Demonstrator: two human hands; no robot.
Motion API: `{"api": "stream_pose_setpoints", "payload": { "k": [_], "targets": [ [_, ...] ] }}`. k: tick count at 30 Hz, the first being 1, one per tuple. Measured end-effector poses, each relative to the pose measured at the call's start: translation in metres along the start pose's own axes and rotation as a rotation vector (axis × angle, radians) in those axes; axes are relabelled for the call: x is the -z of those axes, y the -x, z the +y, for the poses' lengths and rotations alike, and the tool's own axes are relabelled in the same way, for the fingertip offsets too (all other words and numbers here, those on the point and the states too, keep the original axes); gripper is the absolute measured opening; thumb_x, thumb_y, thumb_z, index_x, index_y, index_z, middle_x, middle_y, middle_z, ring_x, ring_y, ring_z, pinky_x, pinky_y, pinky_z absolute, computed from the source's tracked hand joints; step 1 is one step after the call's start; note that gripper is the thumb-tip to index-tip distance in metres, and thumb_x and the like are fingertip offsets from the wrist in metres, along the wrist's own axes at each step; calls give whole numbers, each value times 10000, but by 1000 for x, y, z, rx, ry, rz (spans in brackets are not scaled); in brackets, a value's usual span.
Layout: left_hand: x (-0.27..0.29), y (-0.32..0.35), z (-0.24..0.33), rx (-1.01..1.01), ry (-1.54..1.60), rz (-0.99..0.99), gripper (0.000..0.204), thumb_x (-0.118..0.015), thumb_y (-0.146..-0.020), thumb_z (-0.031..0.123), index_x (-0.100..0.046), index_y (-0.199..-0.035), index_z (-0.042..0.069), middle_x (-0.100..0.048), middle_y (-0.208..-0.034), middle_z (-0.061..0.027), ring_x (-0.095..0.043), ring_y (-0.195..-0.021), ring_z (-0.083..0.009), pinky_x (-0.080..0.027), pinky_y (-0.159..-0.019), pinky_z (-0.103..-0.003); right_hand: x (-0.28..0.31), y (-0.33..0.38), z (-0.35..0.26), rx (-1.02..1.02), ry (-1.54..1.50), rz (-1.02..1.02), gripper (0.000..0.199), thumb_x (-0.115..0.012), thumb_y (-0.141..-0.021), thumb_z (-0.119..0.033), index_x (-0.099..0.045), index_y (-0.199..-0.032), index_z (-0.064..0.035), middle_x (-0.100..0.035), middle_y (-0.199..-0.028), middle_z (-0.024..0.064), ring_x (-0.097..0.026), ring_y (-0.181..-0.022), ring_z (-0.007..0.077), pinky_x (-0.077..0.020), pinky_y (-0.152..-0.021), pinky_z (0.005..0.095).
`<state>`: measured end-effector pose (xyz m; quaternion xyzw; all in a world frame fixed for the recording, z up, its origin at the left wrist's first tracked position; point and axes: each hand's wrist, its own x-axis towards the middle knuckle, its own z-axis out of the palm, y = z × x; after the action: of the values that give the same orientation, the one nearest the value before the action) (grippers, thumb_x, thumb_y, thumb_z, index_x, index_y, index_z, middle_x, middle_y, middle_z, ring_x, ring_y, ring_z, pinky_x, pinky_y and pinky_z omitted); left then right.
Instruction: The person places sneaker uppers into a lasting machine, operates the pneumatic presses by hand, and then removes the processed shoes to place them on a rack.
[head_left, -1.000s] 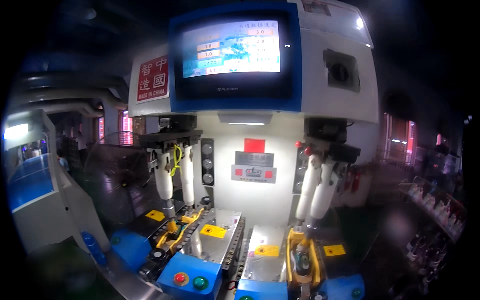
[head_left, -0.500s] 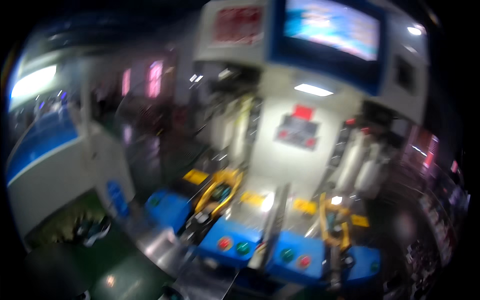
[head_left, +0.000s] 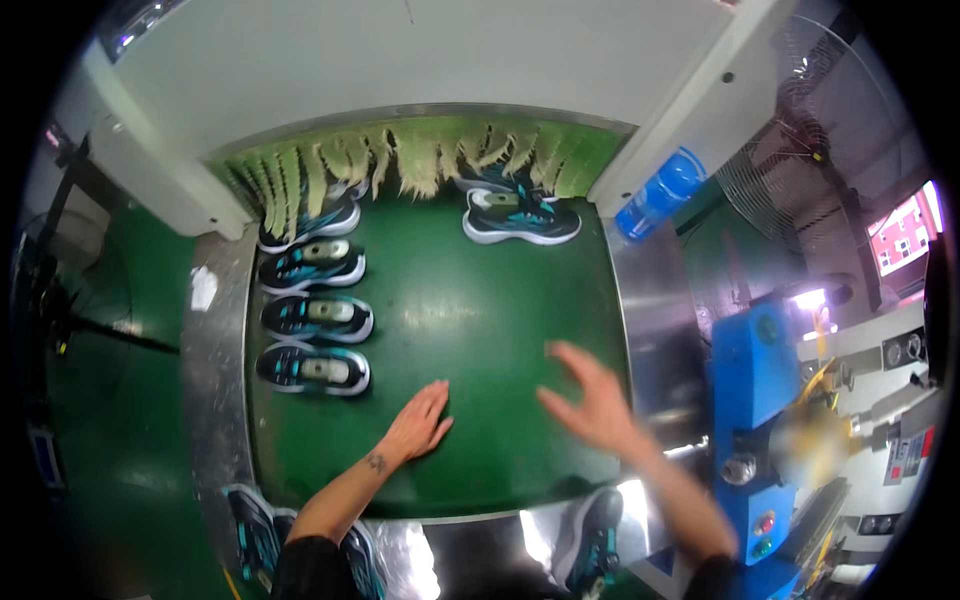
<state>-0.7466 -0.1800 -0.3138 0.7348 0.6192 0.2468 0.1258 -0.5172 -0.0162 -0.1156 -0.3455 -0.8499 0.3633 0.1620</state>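
Observation:
My left hand [head_left: 418, 424] reaches low over the green conveyor belt [head_left: 450, 285], fingers stretched out and nothing in it. To its right, my right hand [head_left: 592, 402] hovers over the belt's right side, slightly blurred, with thumb and fingers spread and empty. Several dark sneakers with teal accents and white soles lie in a column along the belt's left side. The nearest sneaker [head_left: 313, 370] of that column lies up and left of my left hand. Farther off at the right, another sneaker [head_left: 522, 217] sits by the fringed curtain [head_left: 420, 155], with one more partly behind it.
At the near edge stand more sneakers, one on the right [head_left: 594, 540] and others beside my left forearm. A blue plastic bottle [head_left: 662, 194] rests on the metal side rail [head_left: 650, 310]. A machine with blue housings [head_left: 745, 375] stands at right, near a wire fan [head_left: 795, 165].
The view has swung left from the blue-and-white machine to the belt. The machine is now at the right edge, and both my hands have come into view.

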Motion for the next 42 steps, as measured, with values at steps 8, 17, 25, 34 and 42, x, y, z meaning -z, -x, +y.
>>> {"api": "stream_pose_setpoints", "payload": {
  "k": [8,17,25,34,42],
  "targets": [
    [-48,-25,-101,-111,226,119,343,-599,-749,50,-583,-1077,-52,-557,-1229,-146,-547,-1127,-297,-449,-989,-395,-25,-340,139,82,992,-140,630,-825,-609,-272,-485,-1077,-25,-607,-959,192,-603,-935,374,-495,-794,450],
    [3,10,-43,-31,133,110,338,-587,-834,156,-567,-1122,-20,-548,-1235,-181,-516,-1187,-276,-405,-1029,-364,-60,2,-34,-410,141,121,639,-853,-581,-403,-617,-1034,-20,-682,-956,166,-668,-894,277,-521,-790,379],
    [126,-13,260,816,1472,-651,763,-491,-866,565,-379,-1358,-8,-551,-1237,-170,-541,-1127,-285,-453,-943,-397,133,216,-132,695,448,-107,634,-751,-731,-168,-470,-1282,-27,-481,-1300,171,-518,-1168,294,-502,-881,351],
    [93,6,580,405,1698,-243,879,-637,-683,410,-301,-1397,21,-568,-1177,-181,-574,-1074,-309,-459,-954,-427,145,500,-117,-250,-399,520,873,-729,-763,-258,-205,-1425,-34,-465,-1265,215,-457,-1181,362,-361,-1010,370],
    [-46,-59,715,333,1476,71,341,-472,-945,92,-429,-1269,-3,-506,-1255,-121,-491,-1164,-225,-390,-1011,-385,219,643,-15,-565,-655,836,636,-695,-784,-124,-369,-1319,-14,-575,-1023,125,-557,-716,181,-480,-653,294]
  ]
}}
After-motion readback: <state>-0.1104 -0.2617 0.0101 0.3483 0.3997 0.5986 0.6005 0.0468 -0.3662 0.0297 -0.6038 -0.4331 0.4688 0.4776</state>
